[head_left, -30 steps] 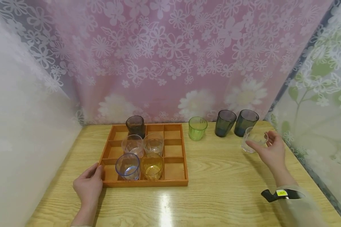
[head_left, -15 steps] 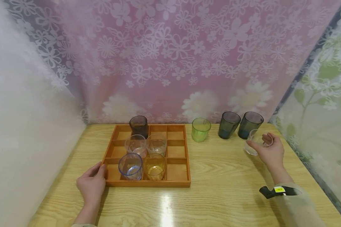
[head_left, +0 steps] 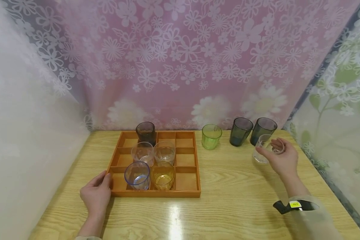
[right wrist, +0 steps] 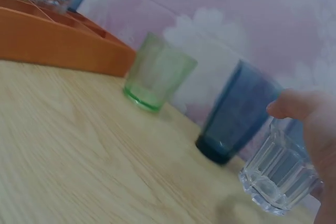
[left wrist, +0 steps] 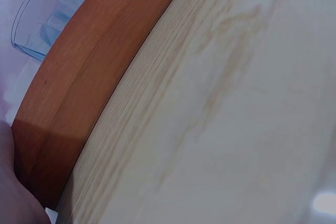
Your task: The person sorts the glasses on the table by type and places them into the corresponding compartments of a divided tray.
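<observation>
My right hand [head_left: 283,159] holds a clear fluted glass [head_left: 261,154] between thumb and fingers at the right of the table. In the right wrist view the clear glass [right wrist: 278,174] is tilted, its base close over the tabletop with a shadow below. My left hand [head_left: 96,193] grips the left wall of a divided wooden tray [head_left: 156,193] near its front corner. Inside the tray stand a dark glass [head_left: 146,133], two clear glasses [head_left: 143,154], [head_left: 165,154], a blue-rimmed glass [head_left: 137,176] and an amber glass [head_left: 163,176]. The left fingertips are mostly hidden.
A green glass [head_left: 211,137] stands right of the tray's back corner. Farther right, two dark blue-grey tumblers [head_left: 241,132], [head_left: 262,130] stand near the back edge, just behind the held glass. A pink flowered curtain [head_left: 183,66] hangs behind the wooden table [head_left: 228,200].
The clear glass in my right hand has tilted and shifted slightly left over the last half second. My left hand stays at the tray's side. The head view has shifted a little.
</observation>
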A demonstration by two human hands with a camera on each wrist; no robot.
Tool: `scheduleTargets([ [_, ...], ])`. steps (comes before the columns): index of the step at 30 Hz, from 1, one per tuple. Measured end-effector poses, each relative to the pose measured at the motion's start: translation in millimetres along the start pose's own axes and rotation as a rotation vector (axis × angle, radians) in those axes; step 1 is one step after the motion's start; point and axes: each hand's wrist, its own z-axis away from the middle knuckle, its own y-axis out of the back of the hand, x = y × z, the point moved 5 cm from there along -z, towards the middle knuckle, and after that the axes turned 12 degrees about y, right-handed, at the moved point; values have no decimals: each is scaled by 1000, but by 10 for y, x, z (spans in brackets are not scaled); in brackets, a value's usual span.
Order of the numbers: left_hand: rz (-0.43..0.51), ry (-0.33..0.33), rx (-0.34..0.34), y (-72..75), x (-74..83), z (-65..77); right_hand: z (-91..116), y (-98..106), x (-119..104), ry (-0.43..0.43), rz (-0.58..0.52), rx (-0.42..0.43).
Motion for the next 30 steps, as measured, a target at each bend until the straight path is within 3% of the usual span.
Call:
scheduleTargets([
  [9, 6, 9, -11, 22, 12, -2, 165, -168, -561, 160, -39, -104],
  [15, 15, 26, -12, 16, 8, -3, 234, -325, -958, 228, -109, -130],
  [30, 12, 39, -21, 12, -16, -2, 376, -921, -1497, 366, -272, -231],
])
